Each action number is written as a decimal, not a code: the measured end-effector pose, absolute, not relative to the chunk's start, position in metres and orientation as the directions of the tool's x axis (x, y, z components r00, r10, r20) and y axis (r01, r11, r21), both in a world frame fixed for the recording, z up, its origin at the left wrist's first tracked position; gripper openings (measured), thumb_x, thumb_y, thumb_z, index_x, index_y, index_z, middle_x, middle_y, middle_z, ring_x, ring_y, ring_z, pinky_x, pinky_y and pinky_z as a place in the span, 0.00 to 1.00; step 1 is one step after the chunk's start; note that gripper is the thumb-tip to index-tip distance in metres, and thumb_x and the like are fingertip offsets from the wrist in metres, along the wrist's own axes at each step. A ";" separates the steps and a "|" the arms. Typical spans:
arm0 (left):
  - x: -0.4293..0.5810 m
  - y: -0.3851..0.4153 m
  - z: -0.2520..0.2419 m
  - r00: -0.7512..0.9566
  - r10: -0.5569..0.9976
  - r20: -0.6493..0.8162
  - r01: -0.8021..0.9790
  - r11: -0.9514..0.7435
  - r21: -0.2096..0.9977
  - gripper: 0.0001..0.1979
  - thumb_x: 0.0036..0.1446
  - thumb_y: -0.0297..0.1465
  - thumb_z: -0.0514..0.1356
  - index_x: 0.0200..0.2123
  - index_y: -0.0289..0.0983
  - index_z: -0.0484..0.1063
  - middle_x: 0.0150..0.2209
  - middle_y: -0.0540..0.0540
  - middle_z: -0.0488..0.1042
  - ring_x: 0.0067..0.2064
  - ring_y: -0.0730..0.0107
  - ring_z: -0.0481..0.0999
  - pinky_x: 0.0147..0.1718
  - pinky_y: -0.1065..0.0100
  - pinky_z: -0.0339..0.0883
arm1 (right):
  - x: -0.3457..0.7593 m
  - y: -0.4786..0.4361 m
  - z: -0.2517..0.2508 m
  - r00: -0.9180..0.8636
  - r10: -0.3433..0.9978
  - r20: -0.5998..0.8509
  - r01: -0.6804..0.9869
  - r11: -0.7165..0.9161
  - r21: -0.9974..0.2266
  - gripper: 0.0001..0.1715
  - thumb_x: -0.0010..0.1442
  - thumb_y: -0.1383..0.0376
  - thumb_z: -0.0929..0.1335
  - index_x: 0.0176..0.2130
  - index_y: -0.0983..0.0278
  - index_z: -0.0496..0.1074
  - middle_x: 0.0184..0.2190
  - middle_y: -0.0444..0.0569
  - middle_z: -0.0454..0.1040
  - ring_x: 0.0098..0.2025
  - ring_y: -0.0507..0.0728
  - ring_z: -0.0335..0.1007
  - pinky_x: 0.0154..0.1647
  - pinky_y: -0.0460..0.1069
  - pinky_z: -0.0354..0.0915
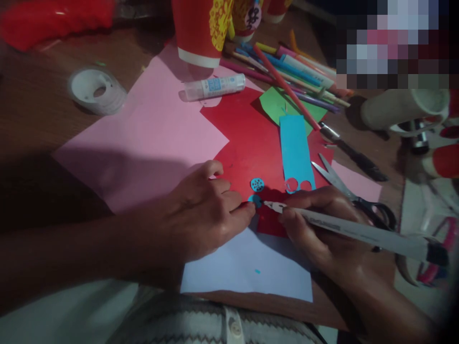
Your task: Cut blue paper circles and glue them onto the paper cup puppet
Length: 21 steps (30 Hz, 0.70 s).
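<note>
My right hand (322, 224) is closed round a white marker pen (344, 229), whose tip points left at a small blue paper circle (254, 200). My left hand (211, 210), fingers curled, presses the edge of that circle down against the red paper (247, 129). Just above lies a second blue paper circle (257, 185) covered in dark dots. A blue paper strip (296, 143) with round holes cut near its lower end rests to the right. Scissors (344, 184) lie partly hidden behind my right hand.
Pink paper (143, 129) and white paper (247, 267) lie on the wooden table. A glue stick (215, 87), a tape roll (96, 91), red paper cups (197, 28), several pens and pencils (287, 67), green paper (276, 107), a craft knife (353, 150) and a white mug (405, 110) surround them.
</note>
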<state>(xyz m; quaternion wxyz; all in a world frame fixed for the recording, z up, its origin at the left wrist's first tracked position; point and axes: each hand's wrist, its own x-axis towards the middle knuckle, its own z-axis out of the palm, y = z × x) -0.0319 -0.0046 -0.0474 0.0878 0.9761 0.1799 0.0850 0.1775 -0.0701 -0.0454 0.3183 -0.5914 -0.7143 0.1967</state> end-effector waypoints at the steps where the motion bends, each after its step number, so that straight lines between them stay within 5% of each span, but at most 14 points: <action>1: -0.032 -0.004 -0.048 0.922 0.366 0.128 0.334 -0.918 0.213 0.11 0.57 0.25 0.51 0.38 0.39 0.72 0.22 0.52 0.67 0.26 0.72 0.66 0.42 0.58 0.61 | 0.178 -0.070 -0.045 -0.105 0.971 0.215 0.720 0.223 -0.657 0.05 0.55 0.65 0.68 0.32 0.59 0.65 0.19 0.38 0.69 0.17 0.47 0.62 0.16 0.44 0.57; 15: -0.034 -0.005 -0.044 0.927 0.369 0.063 0.348 -0.912 0.216 0.13 0.56 0.24 0.51 0.42 0.40 0.71 0.24 0.52 0.68 0.29 0.69 0.69 0.45 0.56 0.61 | 0.177 -0.073 -0.049 -0.096 0.971 0.217 0.702 0.221 -0.677 0.05 0.54 0.66 0.70 0.32 0.60 0.67 0.21 0.39 0.70 0.18 0.48 0.63 0.17 0.45 0.59; 21: -0.034 -0.005 -0.044 0.929 0.362 0.071 0.339 -0.913 0.227 0.12 0.56 0.24 0.52 0.40 0.40 0.72 0.23 0.52 0.69 0.28 0.70 0.68 0.44 0.56 0.62 | 0.173 -0.073 -0.050 0.113 0.978 0.178 0.532 0.092 -0.842 0.03 0.54 0.68 0.69 0.30 0.61 0.69 0.22 0.41 0.70 0.20 0.49 0.62 0.16 0.46 0.56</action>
